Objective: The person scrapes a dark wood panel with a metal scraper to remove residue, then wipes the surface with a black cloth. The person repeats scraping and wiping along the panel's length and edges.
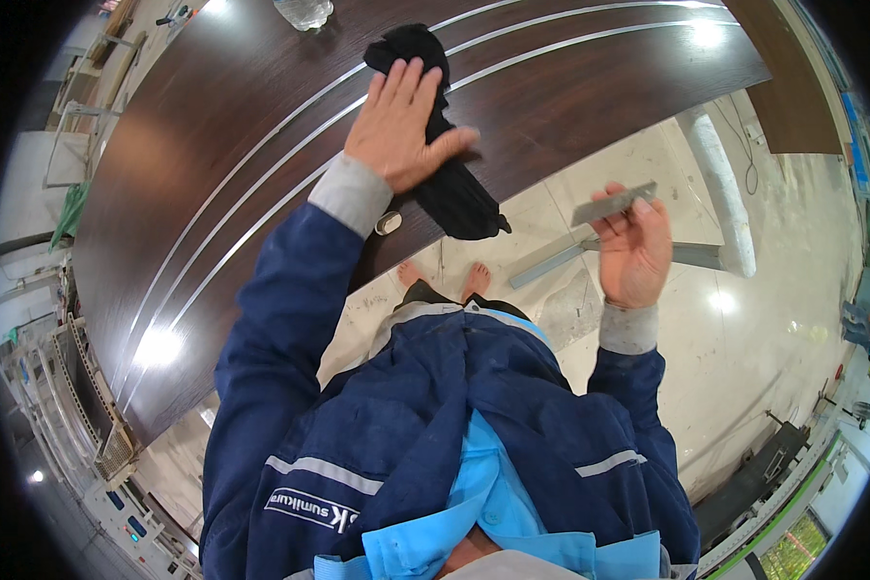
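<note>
My left hand [396,126] lies with fingers stretched out on a black cloth [459,198], pressing it against a dark brown wood-grain panel [261,126] with pale stripes. One end of the cloth reaches past the panel's near edge. To the right, clear of the panel, my right hand [636,246] holds up a flat, greyish metal strip [614,204], perhaps a scraper blade, between thumb and fingers. Beside my left cuff, near the panel's edge, sits a small round, ring-like piece [389,223].
A clear plastic bag [304,12] rests at the panel's far edge. On the tiled floor [744,358] lie a long white roll [720,193] and metal bars [551,263]. Machinery [77,396] stands at the left, and a dark bench-like object [754,478] at the lower right.
</note>
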{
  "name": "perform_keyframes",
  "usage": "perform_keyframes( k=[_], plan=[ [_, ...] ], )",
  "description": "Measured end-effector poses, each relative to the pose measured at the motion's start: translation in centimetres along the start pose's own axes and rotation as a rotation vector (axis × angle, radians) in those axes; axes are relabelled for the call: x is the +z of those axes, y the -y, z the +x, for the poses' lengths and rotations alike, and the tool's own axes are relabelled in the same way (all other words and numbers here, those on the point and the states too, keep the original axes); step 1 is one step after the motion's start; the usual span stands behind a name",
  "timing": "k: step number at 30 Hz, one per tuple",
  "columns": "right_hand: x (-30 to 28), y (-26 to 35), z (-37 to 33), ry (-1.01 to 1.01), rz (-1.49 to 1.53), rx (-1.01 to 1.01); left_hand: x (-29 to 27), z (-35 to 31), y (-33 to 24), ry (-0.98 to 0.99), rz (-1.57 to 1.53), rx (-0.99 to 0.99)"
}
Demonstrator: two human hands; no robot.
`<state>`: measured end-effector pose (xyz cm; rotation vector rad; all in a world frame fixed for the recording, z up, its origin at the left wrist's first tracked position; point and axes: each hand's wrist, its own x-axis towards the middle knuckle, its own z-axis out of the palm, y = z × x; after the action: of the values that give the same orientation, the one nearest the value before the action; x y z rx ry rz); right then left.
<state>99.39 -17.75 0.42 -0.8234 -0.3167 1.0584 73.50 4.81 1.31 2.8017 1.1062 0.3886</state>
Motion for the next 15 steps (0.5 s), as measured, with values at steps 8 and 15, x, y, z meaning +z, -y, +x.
perform_keyframes(
  k=[8,15],
  plan=[
    [-5.7,0.3,-0.7,-0.145,-0.016,0.020,-5.6,-16.9,4.2,0.281,0.068,-0.116],
    [-1.7,-0.5,0.3,-0.156,-0.165,0.052,-5.6,-14.5,5.4,0.131,0.045,-0.198]
  ],
)
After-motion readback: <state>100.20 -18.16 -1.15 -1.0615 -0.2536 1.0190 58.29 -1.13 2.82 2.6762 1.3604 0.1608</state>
